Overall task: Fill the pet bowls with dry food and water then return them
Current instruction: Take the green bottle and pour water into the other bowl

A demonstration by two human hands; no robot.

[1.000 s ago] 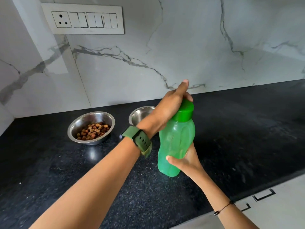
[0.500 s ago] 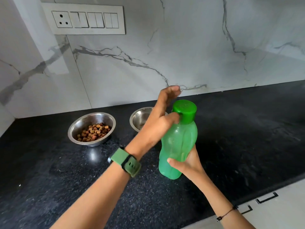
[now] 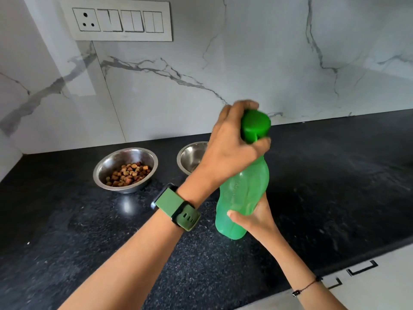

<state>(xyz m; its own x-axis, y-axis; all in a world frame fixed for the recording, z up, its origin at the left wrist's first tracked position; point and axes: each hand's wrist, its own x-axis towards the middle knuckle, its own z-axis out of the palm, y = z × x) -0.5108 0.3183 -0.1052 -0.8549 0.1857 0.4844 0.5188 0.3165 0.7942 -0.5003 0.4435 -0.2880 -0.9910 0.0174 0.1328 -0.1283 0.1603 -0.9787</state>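
Since half a second ago: left hand (image 3: 232, 151) has closed over the cap (image 3: 256, 126); before, its fingers stood lifted beside it.

Head view, items on the black desk (image 3: 67, 231):

1. Green bottle (image 3: 242, 193). Held just above the desk, long axis near upright, top tipped slightly away. Right hand (image 3: 254, 220) grips its lower body from the right, fingers wrapped behind, thumb in front.
2. Cap. Dark green, on the bottle neck. Left-hand fingers curl round it from the left; whether it is already loosened cannot be told, since the hand is blurred.
3. Food bowl (image 3: 125, 170). Steel, kibble inside, well left of the bottle.
4. Second bowl (image 3: 191, 158). Steel, apparently dry, just behind the left wrist, partly hidden.

Judgement: cap sits directly under the left hand, which would turn it; the second bowl lies left and behind the bottle for pouring.
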